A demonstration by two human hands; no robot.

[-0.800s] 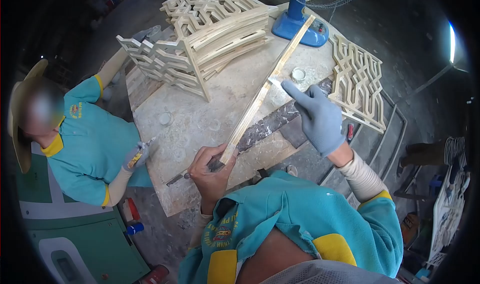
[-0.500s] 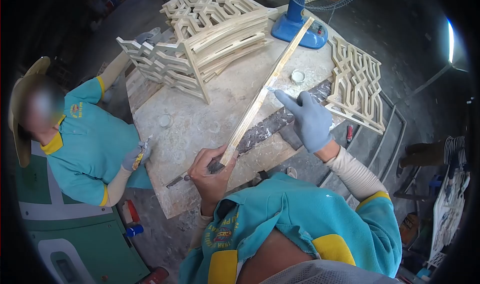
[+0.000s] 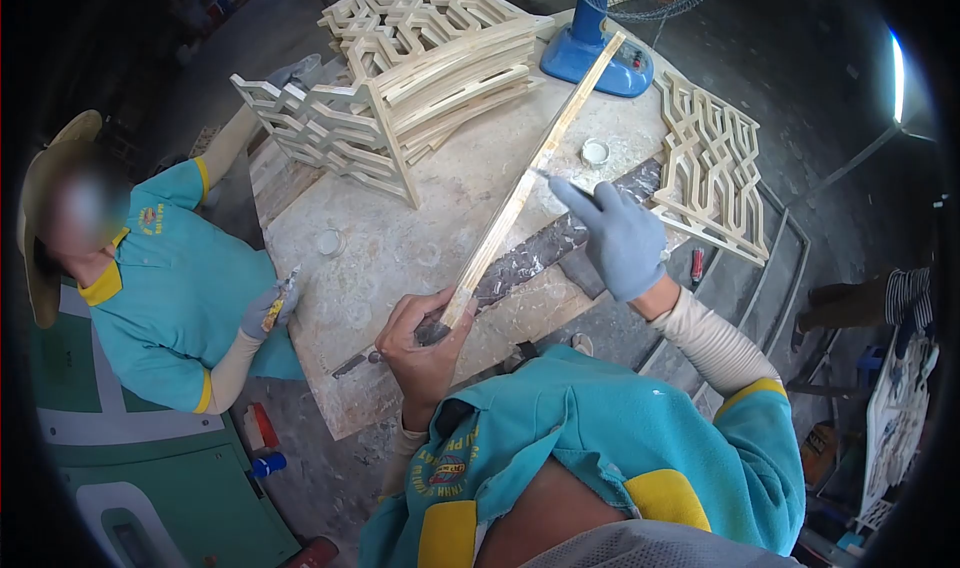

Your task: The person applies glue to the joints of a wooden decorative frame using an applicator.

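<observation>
My bare left hand (image 3: 425, 346) grips the near end of a long, narrow, pale wooden piece (image 3: 510, 208) that slants up and away over the table. In my gloved right hand (image 3: 618, 240) is a thin tool (image 3: 544, 175), mostly hidden by the fingers; its tip is at the right edge of the wood, around mid-length. Beneath the wood lies a dark, white-smeared board (image 3: 528, 258). A small round dish of white material (image 3: 595, 152) stands right of the wood.
A co-worker (image 3: 185, 258) at the left steadies a lattice panel (image 3: 335, 138) and holds a small tool. Behind it are stacked lattice panels (image 3: 460, 78). A blue fan (image 3: 598, 53) stands at the back, another lattice panel (image 3: 710, 163) at the right, on the worktable (image 3: 390, 268).
My right hand has shifted very slightly, with the tool tip still beside the wood. My left hand keeps its hold, and the wood has barely moved.
</observation>
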